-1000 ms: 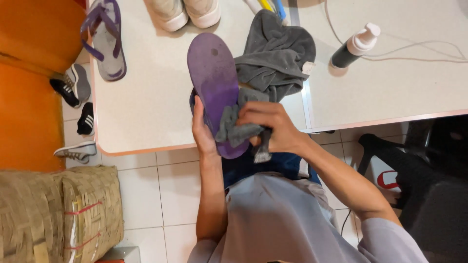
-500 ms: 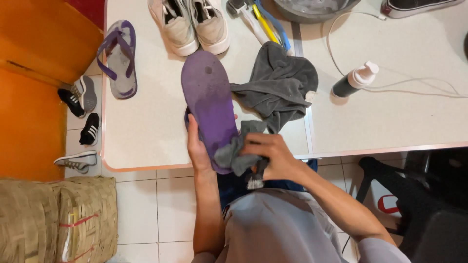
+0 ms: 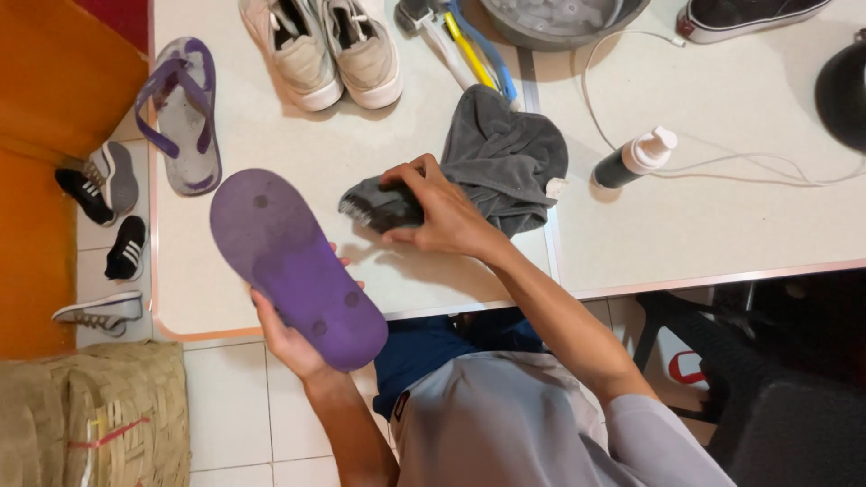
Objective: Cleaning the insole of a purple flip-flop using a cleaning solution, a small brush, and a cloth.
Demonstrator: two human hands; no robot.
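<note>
My left hand (image 3: 293, 338) holds a purple flip-flop (image 3: 293, 261) sole-up over the front edge of the white table (image 3: 722, 225). Only its fingers and palm show under the sole. My right hand (image 3: 437, 212) grips a small wad of dark grey cloth (image 3: 379, 203) just above the table, to the right of the flip-flop and apart from it. A larger grey towel (image 3: 505, 153) lies crumpled right behind that hand.
The matching flip-flop (image 3: 180, 113) lies strap-up at the table's left. A pair of beige sneakers (image 3: 329, 50), brushes (image 3: 469, 50), a grey basin (image 3: 559, 18), a pump bottle (image 3: 636, 158), a white cable and a dark sneaker (image 3: 749, 13) lie further back. Small shoes (image 3: 99, 185) sit on the floor left.
My right hand lifted the cloth wad off the flip-flop's sole and moved it right onto the table. The flip-flop swung left and lower in my left hand.
</note>
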